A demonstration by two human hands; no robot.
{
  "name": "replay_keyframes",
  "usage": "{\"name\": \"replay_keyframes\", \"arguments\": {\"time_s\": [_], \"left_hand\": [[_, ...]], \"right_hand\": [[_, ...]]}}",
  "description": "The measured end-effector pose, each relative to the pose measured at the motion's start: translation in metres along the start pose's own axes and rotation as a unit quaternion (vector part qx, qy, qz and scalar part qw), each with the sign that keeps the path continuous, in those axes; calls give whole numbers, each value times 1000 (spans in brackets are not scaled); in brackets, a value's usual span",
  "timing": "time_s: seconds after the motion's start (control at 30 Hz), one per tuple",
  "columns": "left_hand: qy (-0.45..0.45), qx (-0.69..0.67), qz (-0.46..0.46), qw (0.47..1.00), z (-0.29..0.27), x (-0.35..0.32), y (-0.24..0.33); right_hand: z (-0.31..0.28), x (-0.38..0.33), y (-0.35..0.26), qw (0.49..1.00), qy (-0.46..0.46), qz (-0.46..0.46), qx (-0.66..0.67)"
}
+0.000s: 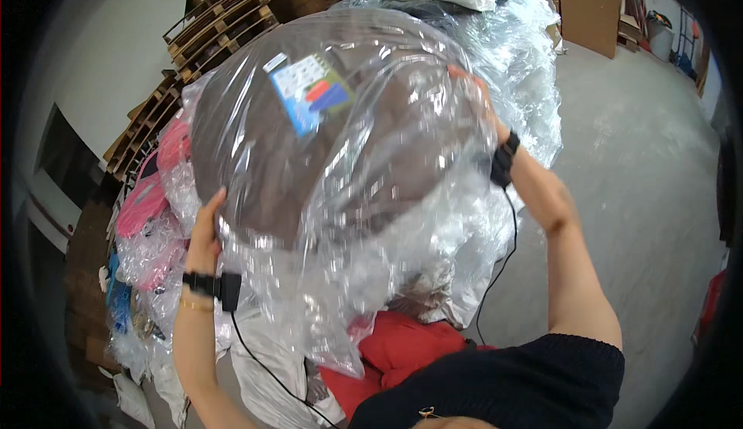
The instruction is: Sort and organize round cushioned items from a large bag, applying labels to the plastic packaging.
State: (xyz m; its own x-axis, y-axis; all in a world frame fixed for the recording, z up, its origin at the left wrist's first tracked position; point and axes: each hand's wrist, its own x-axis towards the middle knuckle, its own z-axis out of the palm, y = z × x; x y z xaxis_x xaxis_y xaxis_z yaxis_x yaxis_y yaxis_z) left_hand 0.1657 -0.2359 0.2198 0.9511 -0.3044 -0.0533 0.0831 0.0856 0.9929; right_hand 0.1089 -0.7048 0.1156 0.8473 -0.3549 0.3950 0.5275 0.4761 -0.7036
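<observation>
A big, rounded brown item in a clear plastic bag (286,173) fills the middle of the head view, held up in front of me. A colourful printed card (309,88) shows on its upper left part. My left hand (205,228) grips the lower left edge of the bag, thumb up along the side. At the upper right edge, my right hand (476,96) holds the bag with its fingers partly behind the plastic. Loose, crumpled plastic (333,297) hangs from the bag's lower side. What the brown item is, I cannot tell.
Behind stands a heap of plastic-wrapped goods (518,49). Wooden pallets (220,22) are stacked at the far left, above pink bagged items (143,204). A cardboard sheet (588,7) leans at the back right. Red fabric (410,348) and white sacks (267,375) lie near me.
</observation>
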Motion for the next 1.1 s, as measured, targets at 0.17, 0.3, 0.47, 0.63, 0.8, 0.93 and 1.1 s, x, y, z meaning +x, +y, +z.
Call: {"name": "replay_keyframes", "arguments": {"time_s": [0.17, 0.3, 0.47, 0.63, 0.8, 0.93, 1.1], "left_hand": [[-66, -80, 69, 992, 85, 114, -24], [22, -117, -28, 993, 60, 221, -136], [-9, -76, -42, 996, 111, 236, -118], [-27, -79, -33, 996, 76, 243, -72], [4, 115, -53, 992, 81, 244, -115], [53, 62, 43, 996, 58, 225, -136], [-29, -72, 28, 997, 103, 233, -153]], "right_hand": [[-69, 136, -52, 892, -119, -38, -435], [-92, 169, -22, 764, -74, 255, -587], [-175, 173, 1, 802, -158, -18, -576], [-123, 185, 29, 898, 1, 68, -435], [-219, 187, 14, 807, 72, -29, -585], [-146, 164, 61, 891, 146, -21, -430], [-191, 163, 75, 917, -3, -34, -398]]}}
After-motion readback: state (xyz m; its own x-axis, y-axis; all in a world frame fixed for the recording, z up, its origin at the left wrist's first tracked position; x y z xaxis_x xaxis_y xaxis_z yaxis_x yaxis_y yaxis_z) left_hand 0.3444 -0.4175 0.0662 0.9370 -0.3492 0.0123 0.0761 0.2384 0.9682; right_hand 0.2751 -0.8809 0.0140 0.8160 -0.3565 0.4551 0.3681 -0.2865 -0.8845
